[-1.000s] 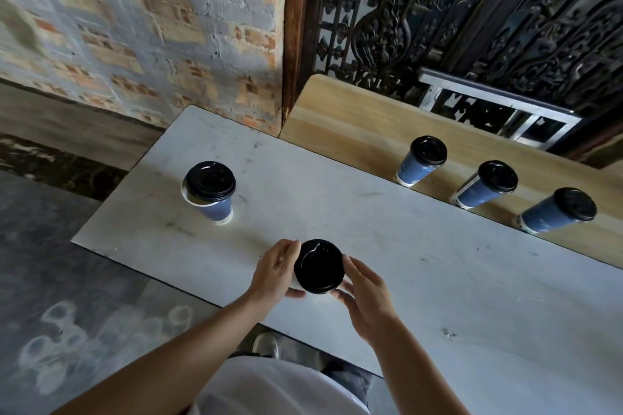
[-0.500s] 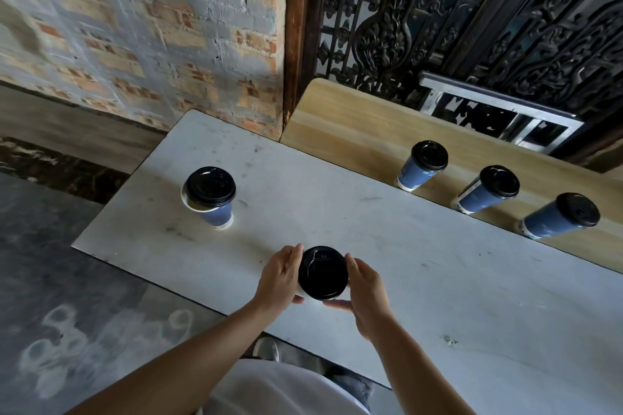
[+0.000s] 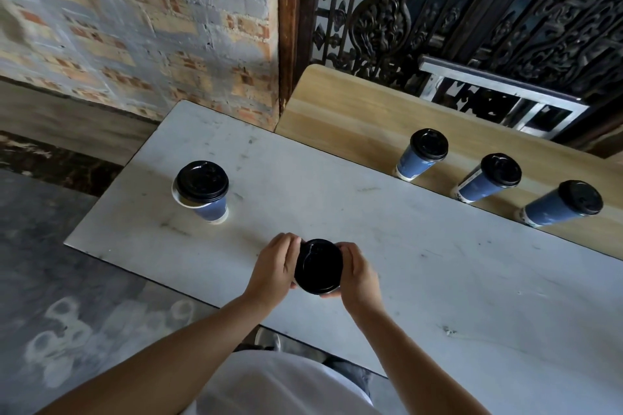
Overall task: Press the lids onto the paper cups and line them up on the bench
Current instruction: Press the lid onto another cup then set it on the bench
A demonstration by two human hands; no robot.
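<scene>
A black lid (image 3: pixel 318 265) sits on a paper cup near the front edge of the white table (image 3: pixel 421 246); the cup body is hidden under it. My left hand (image 3: pixel 274 268) wraps its left side and my right hand (image 3: pixel 358 272) its right side, fingers curled over the rim. A second blue cup (image 3: pixel 209 204) stands at the table's left with a black lid lying askew on it, a white rim showing. Three lidded blue cups (image 3: pixel 418 157) (image 3: pixel 485 178) (image 3: pixel 561 207) stand in a row on the wooden bench (image 3: pixel 337 118).
A brick wall rises behind the table's left end. An ornate black iron screen and a metal frame (image 3: pixel 505 94) stand behind the bench. Grey floor lies to the left, below the table edge.
Both hands have closed in tighter round the lid, fingers now curled over its rim. The cup stays in the same spot; the other cups have not moved.
</scene>
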